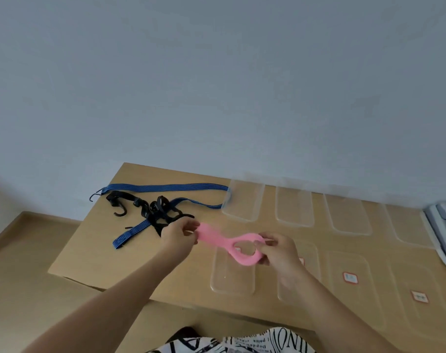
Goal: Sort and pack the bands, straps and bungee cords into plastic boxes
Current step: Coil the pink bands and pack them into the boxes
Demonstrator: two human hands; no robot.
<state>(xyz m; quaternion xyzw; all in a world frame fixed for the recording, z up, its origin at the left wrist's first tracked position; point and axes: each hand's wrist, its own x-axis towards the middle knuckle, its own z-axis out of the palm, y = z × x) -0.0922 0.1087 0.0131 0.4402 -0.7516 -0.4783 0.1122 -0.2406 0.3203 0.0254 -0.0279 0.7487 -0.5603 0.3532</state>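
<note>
- Printed black-and-white fabric fills the bottom centre of the frame, closest to the camera, with both forearms rising out of the lower corners above it.
- Left hand sits at mid-frame, its fingers pinching one end of a pink band, which is held in the air above the surface.
- Right hand grips the band's other end just right of centre, fingers curled round a wide open loop; the band runs between the two hands, twisted near its middle.
- A near row of clear plastic boxes stands below and right of the hands; one lies directly under the band, and two further right carry small red-framed labels.
- A far row of clear boxes lines the back edge of the surface against the pale wall, with narrow gaps of bare tan between neighbours.
- A blue striped bungee cord stretches along the back left edge, one end touching the leftmost far box, a dark hook at the other end near the left corner.
- Tangled black straps lie on the cord, just behind the left hand.
- Bare tan surface spreads left of the tangle and towards the near left edge, below which a lower tan floor shows.
- A white object overhangs the right edge of the frame; what it is cannot be told.
</note>
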